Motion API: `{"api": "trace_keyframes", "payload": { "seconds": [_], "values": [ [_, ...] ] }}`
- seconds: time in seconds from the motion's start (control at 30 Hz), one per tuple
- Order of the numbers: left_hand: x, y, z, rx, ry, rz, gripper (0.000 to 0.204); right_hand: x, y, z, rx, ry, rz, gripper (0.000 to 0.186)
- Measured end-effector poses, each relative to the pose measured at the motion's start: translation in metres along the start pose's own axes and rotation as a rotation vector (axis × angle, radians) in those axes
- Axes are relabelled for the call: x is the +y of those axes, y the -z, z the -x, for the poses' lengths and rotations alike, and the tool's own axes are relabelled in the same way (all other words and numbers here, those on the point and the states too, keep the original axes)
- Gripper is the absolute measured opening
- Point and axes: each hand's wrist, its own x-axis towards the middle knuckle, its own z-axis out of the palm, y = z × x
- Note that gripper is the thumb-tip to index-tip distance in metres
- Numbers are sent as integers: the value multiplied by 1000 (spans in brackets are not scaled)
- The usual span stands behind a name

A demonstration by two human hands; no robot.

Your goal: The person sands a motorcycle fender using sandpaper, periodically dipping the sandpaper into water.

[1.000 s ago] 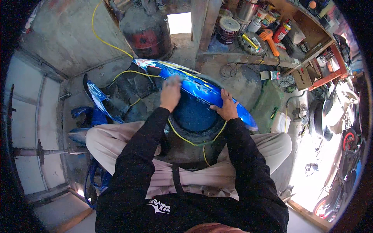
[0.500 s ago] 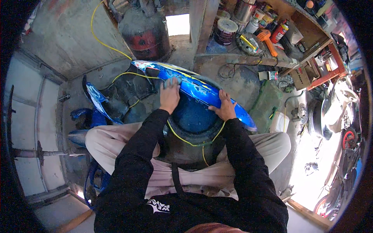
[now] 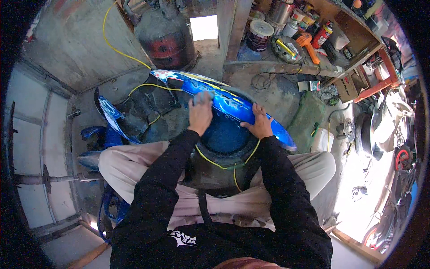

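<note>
A long blue motorcycle fairing panel point(image 3: 230, 104) with white and yellow markings and dull, worn patches lies slantwise across a round dark basin point(image 3: 224, 134). My left hand point(image 3: 200, 117) presses a small grey piece of sandpaper point(image 3: 197, 97) against the panel's left-middle part. Its fingers mostly cover the sandpaper. Toward the panel's right end, my right hand point(image 3: 260, 125) grips the near edge, fingers over the top and thumb along the side.
Left of the basin rests another blue-and-white panel point(image 3: 109, 112). A yellow hose point(image 3: 134, 92) winds across the floor and around the basin. Behind stands a dark metal tank point(image 3: 165, 40). Cans and an orange heat gun point(image 3: 308, 46) occupy a low wooden shelf point(image 3: 277, 68) at back right.
My left hand has slid a little to the right along the panel with the sandpaper. My right hand and the panel have stayed about where they were.
</note>
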Motion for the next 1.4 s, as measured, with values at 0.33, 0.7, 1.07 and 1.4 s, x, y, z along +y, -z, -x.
{"api": "trace_keyframes", "payload": {
  "seconds": [0.33,0.7,1.07,1.4],
  "values": [
    [-4,-7,2,24,-49,-36,34,-1,2,2,24,-1,-1,112],
    [23,-8,14,-1,-310,75,32,1,0,-2,-16,-8,36,116],
    [34,1,16,-248,-356,184,37,0,2,-3,-36,-24,55,117],
    [29,-4,2,-163,-63,22,41,0,-1,-4,-13,-18,-7,115]
  ]
}}
